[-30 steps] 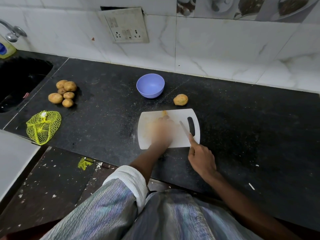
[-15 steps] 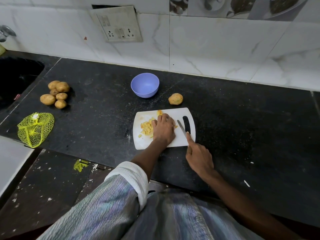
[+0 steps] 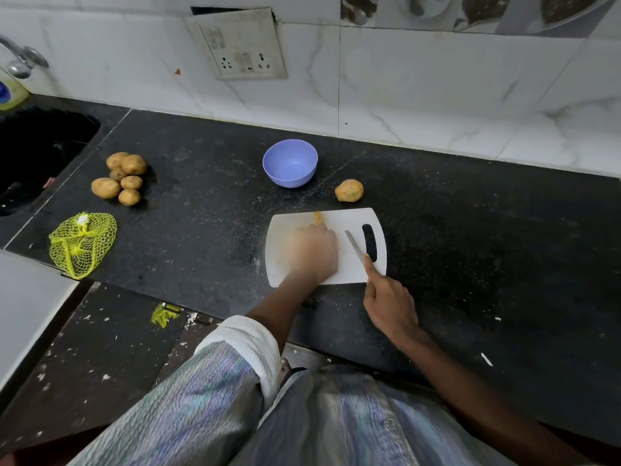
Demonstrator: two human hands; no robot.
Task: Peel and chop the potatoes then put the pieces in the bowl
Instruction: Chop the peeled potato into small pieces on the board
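- Six unpeeled brown potatoes [image 3: 121,178] heaped at the left, by one yellow net bag [image 3: 80,243].
- One lilac bowl [image 3: 290,162].
- My left hand [image 3: 316,252], blurred, grip unclear, on one white cutting board [image 3: 336,274].
- One lone potato [image 3: 349,190] behind it.
- My right hand [image 3: 389,302] grips one knife [image 3: 354,246].

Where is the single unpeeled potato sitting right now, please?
In the head view, the single potato lies on the black counter, just beyond the white cutting board's far right corner and right of the purple bowl.

Countertop, non-task items
Yellow mesh bag [image 3: 81,243] at left front edge; sink [image 3: 37,153] far-left corner; socket panel [image 3: 240,45] on wall.
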